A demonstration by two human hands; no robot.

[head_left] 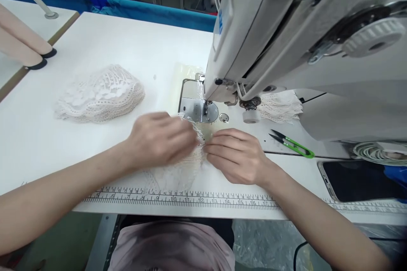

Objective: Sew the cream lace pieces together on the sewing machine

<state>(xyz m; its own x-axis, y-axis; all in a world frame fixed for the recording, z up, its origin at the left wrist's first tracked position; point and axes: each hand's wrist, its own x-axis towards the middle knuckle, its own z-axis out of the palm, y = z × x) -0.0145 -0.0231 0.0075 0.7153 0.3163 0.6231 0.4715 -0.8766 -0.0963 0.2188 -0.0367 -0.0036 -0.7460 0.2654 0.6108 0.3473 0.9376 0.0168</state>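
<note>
A piece of white lace fabric point(178, 173) lies in front of the needle plate, partly covered by my hands. My left hand point(163, 139) is closed over its upper part and somewhat blurred by motion. Just to the right, my right hand point(237, 154) pinches the lace's right edge, fingers pressed together. Both hands are just in front of the sewing machine's needle area point(208, 110). A stack of white lace pieces point(101, 93) rests to the left, and another bunch of lace point(280, 106) lies behind the needle, under the machine arm.
Green-handled thread snips point(292, 144) lie right of my right hand. Farther right are a phone point(359, 180) and a roll of pale tape point(381, 152). A printed ruler point(200, 199) runs along the front edge. The machine head point(254, 21) overhangs the right side.
</note>
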